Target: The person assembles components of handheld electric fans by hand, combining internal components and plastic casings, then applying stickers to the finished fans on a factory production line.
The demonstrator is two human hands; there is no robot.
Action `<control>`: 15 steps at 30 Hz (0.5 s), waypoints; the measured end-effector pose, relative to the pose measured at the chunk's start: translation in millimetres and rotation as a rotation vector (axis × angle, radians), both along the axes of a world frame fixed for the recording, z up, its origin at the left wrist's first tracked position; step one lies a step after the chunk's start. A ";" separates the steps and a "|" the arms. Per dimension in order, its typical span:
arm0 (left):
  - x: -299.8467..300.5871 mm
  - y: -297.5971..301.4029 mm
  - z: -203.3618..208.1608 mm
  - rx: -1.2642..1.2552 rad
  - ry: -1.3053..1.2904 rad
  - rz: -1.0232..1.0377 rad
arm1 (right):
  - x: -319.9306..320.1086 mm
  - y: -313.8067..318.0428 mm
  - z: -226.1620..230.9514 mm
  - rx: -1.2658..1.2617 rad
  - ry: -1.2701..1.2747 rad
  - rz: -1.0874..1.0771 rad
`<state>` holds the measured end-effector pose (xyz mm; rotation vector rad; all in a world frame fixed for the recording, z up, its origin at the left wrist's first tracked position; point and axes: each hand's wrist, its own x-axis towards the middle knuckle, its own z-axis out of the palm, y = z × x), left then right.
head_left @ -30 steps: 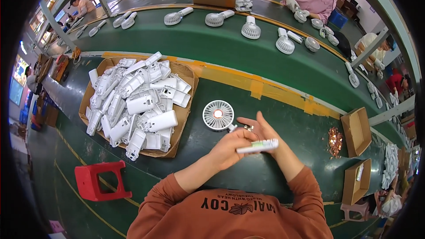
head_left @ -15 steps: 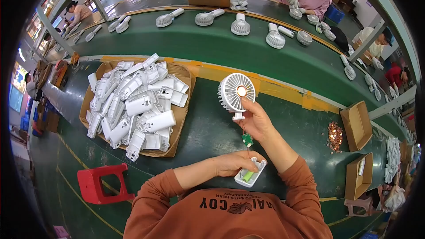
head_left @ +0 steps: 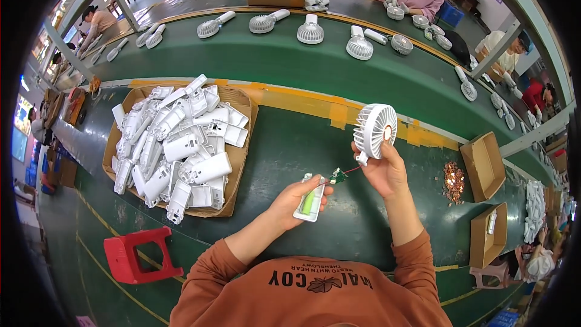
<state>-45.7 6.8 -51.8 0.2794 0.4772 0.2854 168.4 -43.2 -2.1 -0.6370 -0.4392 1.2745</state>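
My right hand (head_left: 389,174) grips a white fan head (head_left: 376,130) by its rim, thumb at the centre of the grille. A thin red wire runs from its neck to a small green circuit board (head_left: 337,176). In my left hand (head_left: 289,201) sits a white handle shell (head_left: 309,207), its hollow side up, with a light-green battery (head_left: 310,200) lying in it. The circuit board hangs just beside the shell's upper end, by my left thumb. Both hands are over the green worktable, the left one lower and nearer to my body.
A cardboard box (head_left: 237,197) heaped with white handle shells (head_left: 181,145) stands to the left. Beyond runs a green conveyor (head_left: 242,57) bearing several fans. At right lie a heap of small copper-coloured parts (head_left: 453,183) and two cardboard boxes (head_left: 484,166). A red stool (head_left: 115,258) stands at lower left.
The fan head has moved right and turned its grille sideways. My left hand has brought the shell left and farther from my body; the circuit board now lies close to the shell's end.
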 end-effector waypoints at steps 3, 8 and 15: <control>9.9 2.3 19.3 0.159 0.198 0.142 | -7.9 -2.6 -2.2 -0.013 0.011 0.012; 30.2 -6.2 39.1 0.604 0.170 0.083 | -23.2 -2.0 1.0 -0.091 -0.330 0.008; 28.3 -4.7 45.8 0.849 0.224 0.064 | -25.5 -3.9 -0.2 -0.257 -0.282 0.094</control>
